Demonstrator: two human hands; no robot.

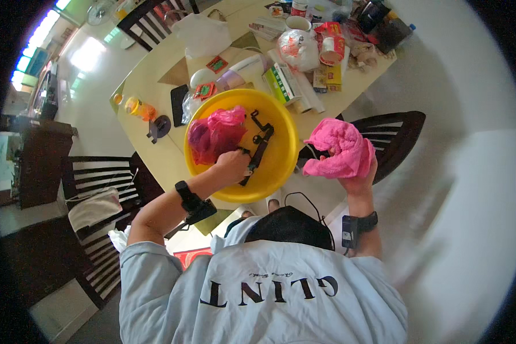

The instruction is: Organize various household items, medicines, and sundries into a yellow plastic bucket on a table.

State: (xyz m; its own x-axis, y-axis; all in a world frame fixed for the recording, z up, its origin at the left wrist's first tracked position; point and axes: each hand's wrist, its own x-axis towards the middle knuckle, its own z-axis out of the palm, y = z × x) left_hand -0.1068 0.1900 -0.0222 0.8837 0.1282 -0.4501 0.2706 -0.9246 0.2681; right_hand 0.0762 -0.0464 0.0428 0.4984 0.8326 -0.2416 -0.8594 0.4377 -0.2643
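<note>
My left hand (pixel 234 165) reaches into a yellow plastic basin (pixel 289 172), its fingers closed at a black jointed bracket (pixel 262 144). A dark piece pokes out past the knuckles, and the fingers hide part of the bracket. Beside the hand, inside the basin, lies a pink plastic bag (pixel 218 131), bunched up around contents that I cannot make out. To the right of the basin, a pink terry cloth (pixel 337 146) is bundled in my right hand (pixel 359 180), with a fingertip showing through its folds.
The basin sits at the near edge of a cream table (pixel 142 86). Left of it are an orange bottle (pixel 141 108), a black phone (pixel 179 105) and a dark round-based stand (pixel 160 128). Boxes and a knotted white bag (pixel 299 49) crowd behind. Chairs (pixel 395 137) flank the table.
</note>
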